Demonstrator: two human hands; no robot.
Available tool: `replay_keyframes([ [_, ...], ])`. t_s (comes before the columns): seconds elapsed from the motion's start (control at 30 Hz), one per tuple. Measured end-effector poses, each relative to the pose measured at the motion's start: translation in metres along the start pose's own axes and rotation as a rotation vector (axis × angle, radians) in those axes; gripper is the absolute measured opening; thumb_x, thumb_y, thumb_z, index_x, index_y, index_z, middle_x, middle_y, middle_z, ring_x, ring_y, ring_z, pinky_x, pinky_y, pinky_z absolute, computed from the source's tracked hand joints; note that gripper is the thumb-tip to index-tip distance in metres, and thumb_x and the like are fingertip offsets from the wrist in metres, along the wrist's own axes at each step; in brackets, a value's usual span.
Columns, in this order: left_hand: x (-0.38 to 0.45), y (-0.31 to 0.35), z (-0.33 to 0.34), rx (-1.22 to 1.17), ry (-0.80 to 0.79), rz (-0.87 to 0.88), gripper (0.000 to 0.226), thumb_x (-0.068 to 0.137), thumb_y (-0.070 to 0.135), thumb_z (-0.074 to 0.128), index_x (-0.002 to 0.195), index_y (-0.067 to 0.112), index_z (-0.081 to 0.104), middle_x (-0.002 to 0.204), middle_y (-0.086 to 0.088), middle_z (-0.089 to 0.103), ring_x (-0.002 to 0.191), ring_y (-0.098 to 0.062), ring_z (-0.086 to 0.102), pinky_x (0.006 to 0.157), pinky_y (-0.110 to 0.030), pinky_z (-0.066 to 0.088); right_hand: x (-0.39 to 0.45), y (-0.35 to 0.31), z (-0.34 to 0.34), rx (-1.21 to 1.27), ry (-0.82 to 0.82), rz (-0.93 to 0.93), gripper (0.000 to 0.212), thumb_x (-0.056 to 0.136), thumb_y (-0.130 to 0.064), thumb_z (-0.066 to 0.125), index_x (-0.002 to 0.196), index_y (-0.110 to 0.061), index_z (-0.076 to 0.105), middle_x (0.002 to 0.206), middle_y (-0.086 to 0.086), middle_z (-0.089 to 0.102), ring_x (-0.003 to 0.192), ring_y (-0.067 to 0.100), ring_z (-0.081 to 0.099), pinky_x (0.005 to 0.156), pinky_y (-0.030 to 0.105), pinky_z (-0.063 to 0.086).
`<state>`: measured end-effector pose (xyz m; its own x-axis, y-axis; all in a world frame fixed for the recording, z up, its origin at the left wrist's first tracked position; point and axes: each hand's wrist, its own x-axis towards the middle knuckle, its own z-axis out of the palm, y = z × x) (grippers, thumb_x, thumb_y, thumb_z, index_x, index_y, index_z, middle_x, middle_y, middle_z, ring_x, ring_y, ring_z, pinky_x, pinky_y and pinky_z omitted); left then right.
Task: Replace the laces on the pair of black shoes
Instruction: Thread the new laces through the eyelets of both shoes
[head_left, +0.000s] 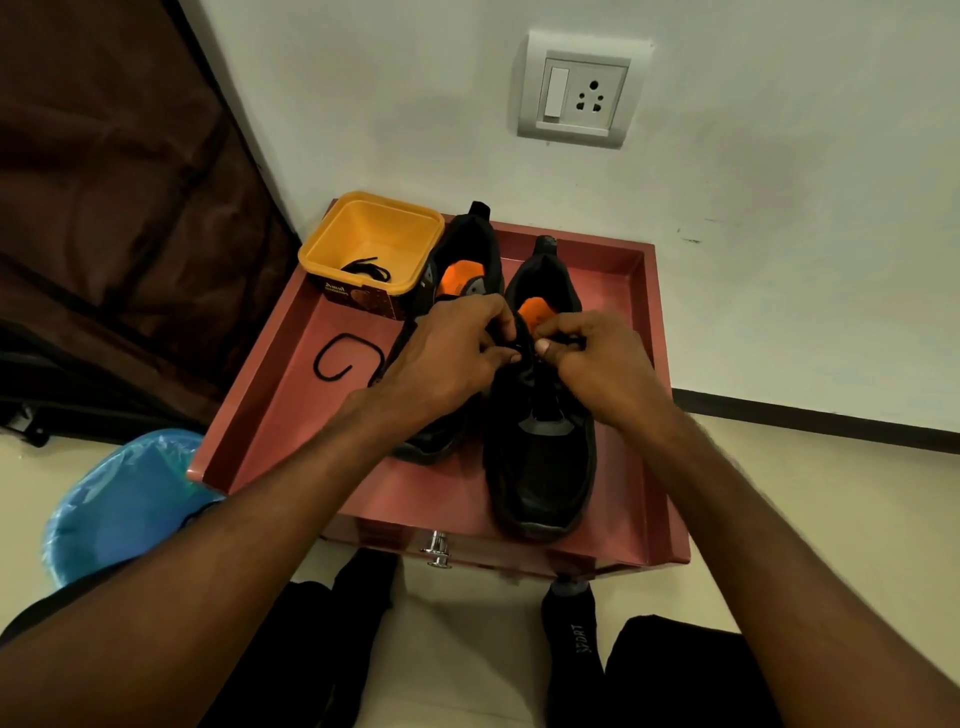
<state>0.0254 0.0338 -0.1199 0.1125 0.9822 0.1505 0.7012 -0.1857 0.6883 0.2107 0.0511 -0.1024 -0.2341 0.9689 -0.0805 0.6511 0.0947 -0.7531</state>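
Observation:
Two black shoes with orange insoles stand side by side on a pink-red tray top (363, 483). The right shoe (543, 467) is nearer to me; the left shoe (462, 244) lies partly under my left forearm. My left hand (452, 353) and my right hand (592, 358) meet over the top eyelets of the right shoe, each pinching a black lace there. The lace between my fingertips is mostly hidden. A loose black lace (337, 358) curls on the tray left of the shoes.
A yellow tub (332, 244) with another black lace (366, 270) inside stands at the tray's back left corner. A blue-lined bin (114, 499) is on the floor to the left. A wall socket (579, 91) is above. A drawer knob (438, 551) sticks out below.

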Motion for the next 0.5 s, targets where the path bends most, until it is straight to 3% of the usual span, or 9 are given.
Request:
replay_keyframes([
  [0.13,-0.004,0.008,0.0,-0.012,0.053,0.062,0.007,0.092,0.016,0.076,0.096,0.016,0.07,0.091,0.007,0.07,0.082,-0.002,0.066,0.071,-0.021,0.056,0.002,-0.001,-0.006,0.017,-0.068,0.009,0.021,0.102,-0.018,0.061,0.114,-0.024,0.076,0.098,-0.005,0.075,0.089,0.018,0.072,0.082,0.034,0.06],
  [0.17,-0.005,0.009,0.0,0.0,0.055,0.087,0.005,0.092,0.014,0.075,0.094,0.016,0.07,0.09,0.007,0.07,0.082,-0.003,0.066,0.071,-0.023,0.056,0.002,-0.001,-0.008,0.011,-0.083,-0.007,0.022,0.101,-0.018,0.063,0.119,-0.025,0.075,0.1,-0.006,0.074,0.089,0.016,0.071,0.082,0.034,0.061],
  [0.23,-0.003,0.007,-0.002,0.031,0.065,0.077,0.007,0.093,0.013,0.073,0.091,0.018,0.068,0.087,0.006,0.068,0.078,-0.007,0.064,0.07,-0.035,0.058,0.0,-0.001,-0.012,-0.025,-0.122,-0.049,0.033,0.098,-0.024,0.069,0.131,-0.028,0.067,0.103,-0.015,0.067,0.088,0.004,0.065,0.077,0.024,0.054],
  [0.3,0.0,0.01,-0.008,-0.01,0.097,0.029,0.012,0.094,0.01,0.068,0.089,0.019,0.064,0.085,0.003,0.066,0.077,-0.014,0.065,0.069,-0.047,0.058,-0.002,0.001,-0.017,-0.118,-0.132,-0.063,0.049,0.093,-0.035,0.075,0.139,-0.03,0.059,0.112,-0.014,0.064,0.095,0.004,0.062,0.077,0.019,0.048],
  [0.33,0.002,0.014,-0.014,-0.147,0.117,-0.003,0.013,0.097,0.008,0.065,0.09,0.018,0.061,0.086,0.0,0.068,0.081,-0.019,0.067,0.07,-0.049,0.059,-0.002,0.002,-0.019,-0.167,-0.122,-0.064,0.055,0.091,-0.04,0.077,0.142,-0.031,0.057,0.121,-0.01,0.065,0.102,0.008,0.063,0.081,0.021,0.048],
  [0.43,0.005,0.03,-0.04,-0.98,0.12,-0.113,0.01,0.109,0.013,0.046,0.1,0.017,0.048,0.093,-0.016,0.07,0.089,-0.034,0.072,0.067,-0.038,0.058,-0.002,0.004,-0.021,-0.187,-0.114,-0.074,0.061,0.089,-0.045,0.078,0.143,-0.029,0.056,0.139,-0.002,0.063,0.125,0.016,0.061,0.095,0.029,0.047],
  [0.5,0.008,0.028,-0.047,-1.08,0.165,-0.19,0.011,0.111,0.016,0.041,0.102,0.017,0.046,0.081,-0.009,0.065,0.075,-0.026,0.067,0.061,-0.032,0.049,-0.001,0.005,-0.021,-0.217,-0.112,-0.097,0.063,0.088,-0.047,0.078,0.144,-0.028,0.056,0.14,-0.001,0.063,0.127,0.018,0.061,0.101,0.034,0.05],
])
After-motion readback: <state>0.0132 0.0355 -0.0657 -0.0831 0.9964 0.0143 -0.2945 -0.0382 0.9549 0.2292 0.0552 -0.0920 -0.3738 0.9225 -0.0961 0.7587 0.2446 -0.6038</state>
